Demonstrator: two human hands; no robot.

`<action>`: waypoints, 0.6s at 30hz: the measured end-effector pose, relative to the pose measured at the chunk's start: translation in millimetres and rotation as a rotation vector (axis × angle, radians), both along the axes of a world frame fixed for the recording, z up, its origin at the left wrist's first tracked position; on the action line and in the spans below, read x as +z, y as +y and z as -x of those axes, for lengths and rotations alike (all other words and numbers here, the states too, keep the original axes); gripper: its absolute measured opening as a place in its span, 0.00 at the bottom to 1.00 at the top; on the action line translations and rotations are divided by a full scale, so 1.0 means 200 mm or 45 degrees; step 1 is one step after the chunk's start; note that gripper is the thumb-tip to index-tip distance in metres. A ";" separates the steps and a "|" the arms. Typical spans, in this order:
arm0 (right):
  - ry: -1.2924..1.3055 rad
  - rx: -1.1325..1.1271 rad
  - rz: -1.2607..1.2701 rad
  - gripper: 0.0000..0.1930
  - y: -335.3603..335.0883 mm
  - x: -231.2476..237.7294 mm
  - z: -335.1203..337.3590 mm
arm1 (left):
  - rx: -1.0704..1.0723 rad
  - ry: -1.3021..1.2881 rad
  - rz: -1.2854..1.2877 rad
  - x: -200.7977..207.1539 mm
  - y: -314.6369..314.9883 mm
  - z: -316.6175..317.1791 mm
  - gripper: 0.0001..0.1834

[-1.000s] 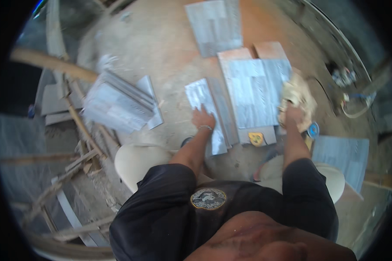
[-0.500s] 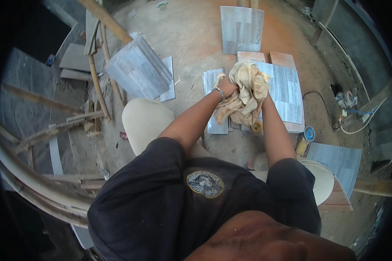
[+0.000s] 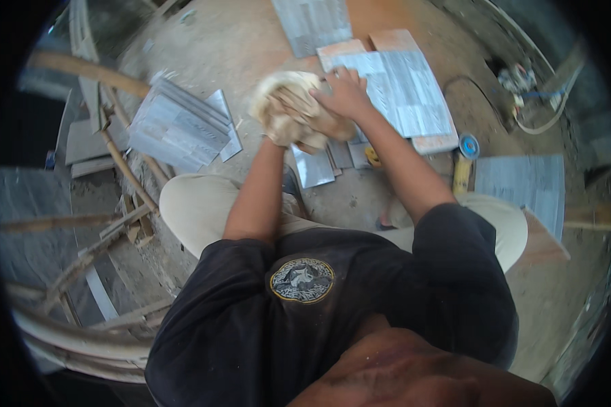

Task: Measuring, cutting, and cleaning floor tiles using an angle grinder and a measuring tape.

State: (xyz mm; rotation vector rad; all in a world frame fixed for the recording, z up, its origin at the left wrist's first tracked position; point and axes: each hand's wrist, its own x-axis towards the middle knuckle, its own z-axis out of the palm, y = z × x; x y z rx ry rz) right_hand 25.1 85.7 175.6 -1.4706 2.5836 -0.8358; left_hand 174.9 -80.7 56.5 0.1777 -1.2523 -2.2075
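Observation:
A bunched cream-tan cloth [image 3: 295, 112], slightly blurred, is held up in front of me above the tiles. My left forearm [image 3: 256, 193] runs up to its underside; the left hand is wrapped in the folds, so its fingers are hidden. At the cloth's right side is my right hand [image 3: 346, 95], thumb side against the fabric and fingers stretched out and apart. Beyond and right of that hand, a grey wood-patterned tile [image 3: 407, 95] lies on reddish-backed tiles. Below the cloth, narrow cut tile pieces [image 3: 313, 168] rest on the ground.
A leaning tile stack [image 3: 176, 129] stands at left, near bamboo poles [image 3: 88, 71]. An angle grinder [image 3: 464, 166] with a blue disc is beside my right knee, next to another tile [image 3: 523, 186]. One tile [image 3: 312, 24] stands at the far side. A cable [image 3: 468, 78] lies at right.
Both hands and the cloth have shifted left relative to the tiles. My left hand has gone under the cloth, and the right hand has come into sight at its side. The view has turned.

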 end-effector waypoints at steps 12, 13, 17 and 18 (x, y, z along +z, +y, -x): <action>0.261 0.087 -0.372 0.27 0.78 0.65 0.83 | 1.629 -1.241 -0.121 -0.01 -0.68 -0.57 0.32; 0.163 0.072 -0.568 0.26 0.90 0.66 0.82 | 1.569 -1.360 0.001 0.00 -0.76 -0.59 0.32; -0.262 -0.025 -0.898 0.24 1.39 0.74 0.60 | 0.877 -1.948 0.719 0.07 -1.05 -0.60 0.33; -0.409 -0.001 -0.883 0.23 1.46 0.75 0.54 | 0.613 -2.088 1.011 0.08 -1.09 -0.58 0.33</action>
